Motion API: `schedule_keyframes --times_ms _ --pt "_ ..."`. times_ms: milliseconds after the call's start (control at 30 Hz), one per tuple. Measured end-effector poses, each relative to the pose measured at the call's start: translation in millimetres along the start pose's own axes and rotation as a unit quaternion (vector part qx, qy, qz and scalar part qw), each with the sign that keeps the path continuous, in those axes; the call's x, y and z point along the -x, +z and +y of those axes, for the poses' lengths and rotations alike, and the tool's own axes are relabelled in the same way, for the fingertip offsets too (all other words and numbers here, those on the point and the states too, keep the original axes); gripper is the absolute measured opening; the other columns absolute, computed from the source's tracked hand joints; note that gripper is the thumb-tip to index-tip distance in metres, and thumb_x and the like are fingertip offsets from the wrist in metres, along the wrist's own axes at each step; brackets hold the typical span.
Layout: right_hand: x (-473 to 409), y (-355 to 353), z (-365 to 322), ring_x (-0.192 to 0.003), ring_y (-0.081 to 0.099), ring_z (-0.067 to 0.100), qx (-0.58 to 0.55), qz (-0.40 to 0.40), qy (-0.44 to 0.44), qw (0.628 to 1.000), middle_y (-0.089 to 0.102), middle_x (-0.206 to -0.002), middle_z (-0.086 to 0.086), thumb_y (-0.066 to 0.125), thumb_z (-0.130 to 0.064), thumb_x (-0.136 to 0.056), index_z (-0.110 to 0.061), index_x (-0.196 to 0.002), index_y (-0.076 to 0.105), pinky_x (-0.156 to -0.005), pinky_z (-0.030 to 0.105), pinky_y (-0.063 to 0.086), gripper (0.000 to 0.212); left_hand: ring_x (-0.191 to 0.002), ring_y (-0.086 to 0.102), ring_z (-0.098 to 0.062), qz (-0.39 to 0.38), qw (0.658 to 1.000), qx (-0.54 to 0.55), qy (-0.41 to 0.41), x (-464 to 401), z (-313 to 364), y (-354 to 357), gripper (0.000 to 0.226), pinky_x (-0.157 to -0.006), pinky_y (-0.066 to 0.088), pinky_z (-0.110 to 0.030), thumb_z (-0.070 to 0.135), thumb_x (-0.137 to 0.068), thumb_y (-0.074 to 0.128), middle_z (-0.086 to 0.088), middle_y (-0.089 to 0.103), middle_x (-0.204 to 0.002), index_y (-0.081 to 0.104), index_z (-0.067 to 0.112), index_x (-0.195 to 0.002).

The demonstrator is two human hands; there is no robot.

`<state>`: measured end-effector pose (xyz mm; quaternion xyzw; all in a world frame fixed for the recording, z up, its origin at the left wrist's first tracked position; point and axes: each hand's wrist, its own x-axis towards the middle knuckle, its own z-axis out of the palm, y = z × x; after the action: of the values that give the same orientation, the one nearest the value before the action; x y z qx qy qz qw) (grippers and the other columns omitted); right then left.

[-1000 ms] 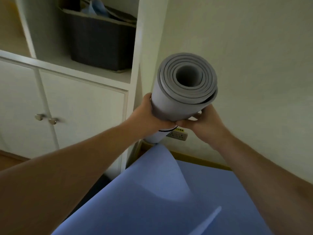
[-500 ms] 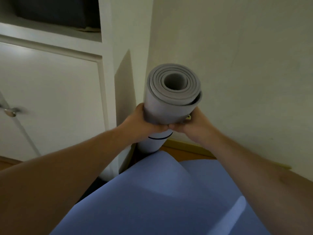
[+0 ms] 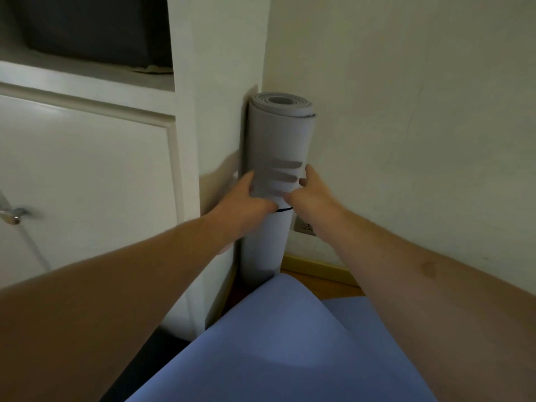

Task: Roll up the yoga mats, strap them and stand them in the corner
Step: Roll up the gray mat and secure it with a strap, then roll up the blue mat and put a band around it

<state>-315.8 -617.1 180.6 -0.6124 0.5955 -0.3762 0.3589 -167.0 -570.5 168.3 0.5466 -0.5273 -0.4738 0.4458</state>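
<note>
Centre of the frame: the grey rolled mat (image 3: 278, 146) is standing upright in the corner, tucked between the white cabinet (image 3: 87, 181) and the wall (image 3: 406, 111), likely so both surfaces prop it. The left hand (image 3: 246, 204) and right hand (image 3: 311, 195) are each grasping its sides, steadying it. A thin black strap (image 3: 284, 210) is circling it. The blue mat (image 3: 275, 343), lower frame, is lying unrolled.
</note>
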Motion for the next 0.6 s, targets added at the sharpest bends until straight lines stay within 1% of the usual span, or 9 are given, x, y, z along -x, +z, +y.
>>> schedule_keyframes --times_ms 33,100,167,233,300,333,400,500,600 --pt "2 0 5 -0.104 0.058 0.009 0.014 -0.017 0.006 1.0 0.053 -0.143 0.002 0.061 -0.001 -0.1 -0.025 -0.157 0.036 -0.081 0.027 0.048 0.066 -0.13 0.057 -0.02 -0.001 1.0 -0.002 -0.004 1 -5 0 0.079 -0.109 0.05 -0.051 0.013 -0.094 0.075 0.011 0.056 -0.141 0.037 0.039 -0.158" --pt "4 -3 13 -0.12 0.054 0.019 0.025 -0.036 0.03 0.999 0.037 -0.166 -0.001 0.059 0.004 -0.098 -0.028 -0.168 0.016 -0.08 0.026 0.045 0.088 -0.133 0.053 -0.021 -0.001 1.0 -0.014 -0.01 4 -11 0 0.08 -0.112 0.048 -0.052 0.014 -0.096 0.074 0.009 0.05 -0.15 0.033 0.038 -0.161" --pt "6 -3 16 -0.114 0.051 0.02 0.016 -0.045 0.037 0.998 0.036 -0.166 0.001 0.061 0.004 -0.096 -0.033 -0.169 0.012 -0.083 0.03 0.048 0.095 -0.125 0.057 -0.017 -0.001 1.0 -0.021 -0.001 6 -16 0 0.075 -0.109 0.05 -0.045 0.012 -0.097 0.071 0.008 0.053 -0.147 0.036 0.035 -0.16" --pt "7 -2 21 -0.119 0.055 0.023 0.014 -0.037 0.034 0.999 0.041 -0.162 0.001 0.064 0.004 -0.095 -0.032 -0.167 0.024 -0.085 0.033 0.05 0.091 -0.122 0.057 -0.013 0.0 1.0 -0.03 0.007 9 -19 -1 0.074 -0.107 0.05 -0.041 0.011 -0.098 0.07 0.009 0.051 -0.149 0.036 0.033 -0.16" --pt "10 2 23 -0.115 0.059 0.019 0.023 -0.03 0.017 0.999 0.05 -0.151 -0.002 0.066 0.004 -0.093 -0.031 -0.157 0.044 -0.077 0.029 0.051 0.076 -0.127 0.053 -0.012 0.002 0.998 -0.059 0.008 11 -22 -1 0.078 -0.109 0.049 -0.041 0.013 -0.097 0.071 0.011 0.046 -0.153 0.032 0.033 -0.162" --pt "9 4 22 -0.111 0.06 0.016 0.031 -0.031 0.007 0.999 0.052 -0.147 -0.004 0.066 0.003 -0.093 -0.03 -0.151 0.05 -0.075 0.028 0.051 0.069 -0.122 0.053 -0.01 0.003 0.998 -0.068 0.007 14 -21 -1 0.076 -0.107 0.051 -0.039 0.014 -0.097 0.071 0.012 0.048 -0.149 0.034 0.033 -0.161" --pt "4 5 14 -0.122 0.058 0.018 0.041 -0.05 -0.003 0.998 0.052 -0.149 -0.005 0.065 0.004 -0.093 -0.026 -0.152 0.05 -0.085 0.031 0.048 0.068 -0.117 0.055 -0.011 0.016 0.997 -0.075 0.005 19 -25 1 0.071 -0.103 0.052 -0.038 0.014 -0.097 0.07 0.012 0.05 -0.144 0.039 0.033 -0.157" --pt "-4 6 0 -0.148 0.041 0.025 0.052 -0.089 0.011 0.995 0.043 -0.161 -0.001 0.063 0.006 -0.094 -0.02 -0.163 0.035 -0.105 0.034 0.042 0.079 -0.127 0.054 -0.017 0.012 0.993 -0.119 -0.006 28 -33 -1 0.069 -0.107 0.052 -0.043 0.018 -0.094 0.069 0.015 0.048 -0.148 0.042 0.037 -0.155" --pt "-1 7 5 -0.155 0.032 0.025 0.071 -0.11 0.039 0.991 0.031 -0.17 -0.007 0.062 0.003 -0.097 -0.026 -0.168 0.024 -0.121 0.042 0.037 0.086 -0.126 0.054 -0.015 -0.01 0.987 -0.159 -0.012 40 -41 -5 0.067 -0.103 0.05 -0.034 0.018 -0.093 0.068 0.02 0.051 -0.144 0.045 0.041 -0.151"
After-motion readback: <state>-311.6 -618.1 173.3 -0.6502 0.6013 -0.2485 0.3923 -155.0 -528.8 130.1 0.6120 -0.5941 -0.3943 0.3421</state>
